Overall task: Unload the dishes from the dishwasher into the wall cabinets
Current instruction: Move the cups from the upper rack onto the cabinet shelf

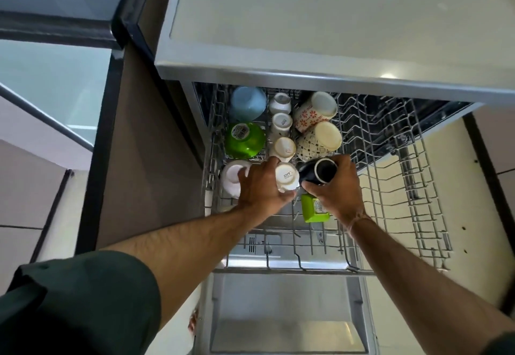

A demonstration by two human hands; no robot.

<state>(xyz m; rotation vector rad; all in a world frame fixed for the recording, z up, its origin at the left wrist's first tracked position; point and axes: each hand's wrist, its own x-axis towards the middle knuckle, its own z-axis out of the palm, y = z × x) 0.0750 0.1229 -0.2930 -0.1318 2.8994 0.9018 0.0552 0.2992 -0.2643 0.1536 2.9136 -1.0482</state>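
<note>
black mug (323, 171) partly under right hand (337, 194)

Head camera looks steeply down (close) onto the dishwasher rack (390, 176).

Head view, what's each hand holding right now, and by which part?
The left hand grips the upside-down small white cup round its side, between thumb and fingers. The right hand grips the black mug round its body.
</note>
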